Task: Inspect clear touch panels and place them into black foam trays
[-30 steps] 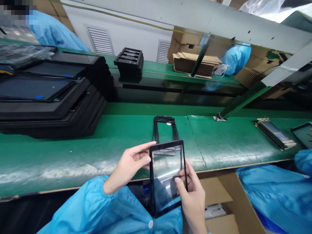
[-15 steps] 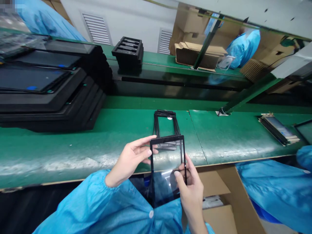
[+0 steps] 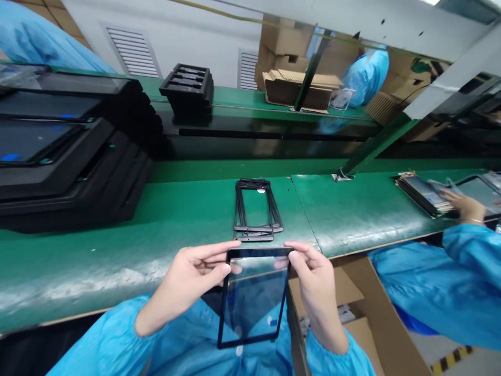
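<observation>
Probably light, stiff, fragile; best to hold clear panel (image 3: 254, 300) by black rim (image 3: 258, 253), pinched in left fingers (image 3: 217, 274) and right fingers (image 3: 300, 266).

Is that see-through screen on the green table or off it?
Off it. The left hand and right hand pinch the screen near its top corners, and its lower part is in front of the blue coat.

Left hand (image 3: 182, 277) and right hand (image 3: 319, 279): fingers partly hidden behind the border of the black-bordered panel (image 3: 256, 297). Cardboard box (image 3: 379, 324): contents half covered by flaps and right forearm, kind unclear. Black tray stack (image 3: 62, 198): cut off by left edge. Co-worker's hand (image 3: 465, 206), far right: blurred; clear item (image 3: 448, 187) at its fingers too smeared to identify.
</observation>
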{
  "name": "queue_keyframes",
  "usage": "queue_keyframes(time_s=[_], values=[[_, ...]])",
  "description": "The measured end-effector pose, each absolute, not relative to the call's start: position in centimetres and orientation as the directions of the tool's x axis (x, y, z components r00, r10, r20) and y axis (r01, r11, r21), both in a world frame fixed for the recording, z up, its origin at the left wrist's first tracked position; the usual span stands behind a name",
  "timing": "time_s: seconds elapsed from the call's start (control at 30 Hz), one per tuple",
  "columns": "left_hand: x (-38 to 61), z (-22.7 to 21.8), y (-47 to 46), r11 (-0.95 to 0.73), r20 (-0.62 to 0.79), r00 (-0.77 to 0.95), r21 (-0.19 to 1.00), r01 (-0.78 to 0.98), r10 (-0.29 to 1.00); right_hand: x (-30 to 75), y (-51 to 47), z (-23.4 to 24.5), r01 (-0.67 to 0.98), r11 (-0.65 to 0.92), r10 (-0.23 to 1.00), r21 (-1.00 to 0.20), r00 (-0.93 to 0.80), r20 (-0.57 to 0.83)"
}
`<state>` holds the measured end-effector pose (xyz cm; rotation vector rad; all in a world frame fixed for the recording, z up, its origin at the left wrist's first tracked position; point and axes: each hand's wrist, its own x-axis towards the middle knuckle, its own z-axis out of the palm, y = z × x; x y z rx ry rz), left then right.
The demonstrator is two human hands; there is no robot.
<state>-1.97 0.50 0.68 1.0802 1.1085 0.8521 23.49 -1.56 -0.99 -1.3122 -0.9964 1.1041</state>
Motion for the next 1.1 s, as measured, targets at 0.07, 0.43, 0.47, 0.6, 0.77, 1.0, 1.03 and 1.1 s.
queue_keyframes(time_s=[0.07,0.43,0.47,0.6,0.77,1.0,1.03,1.1], values=[[-2.0,0.4,0.5,0.265,-0.250,0.243,0.964,-0.027,0.937,23.1,-1.7,-0.9,-0.057,-0.051,0.971,-0.997,0.230,-0.063],[-1.8,-0.3,0.8,0.004,-0.074,0.281,0.970,0.245,0.957,21.9,-2.4,-0.7,-0.038,-0.030,0.958,-0.999,0.284,-0.040],[-1.5,0.2,0.9,-0.105,-0.011,0.331,0.938,0.329,0.944,21.5,-2.3,-0.7,-0.013,-0.027,0.969,-1.000,0.245,-0.029],[-0.5,1.6,1.3,-0.280,-0.023,0.552,0.843,0.459,0.833,20.9,-2.1,-1.0,-0.013,-0.055,0.998,-0.998,0.042,-0.055],[-1.4,1.6,1.2,0.146,-0.250,0.457,0.957,0.249,0.854,25.1,-2.4,-2.7,-0.074,-0.285,0.958,-0.956,-0.050,-0.282],[-2.5,-0.8,0.1,0.329,-0.317,0.172,0.944,-0.043,0.933,26.0,-2.9,-5.0,-0.269,-0.265,0.911,-0.926,0.246,-0.333],[-2.4,-1.1,0.0,0.332,-0.321,0.153,0.942,-0.056,0.935,25.6,-2.9,-4.9,-0.264,-0.256,0.908,-0.930,0.264,-0.325],[-2.4,-1.6,-0.2,0.338,-0.328,0.129,0.939,-0.067,0.936,25.0,-2.8,-4.6,-0.241,-0.250,0.902,-0.938,0.293,-0.316]])
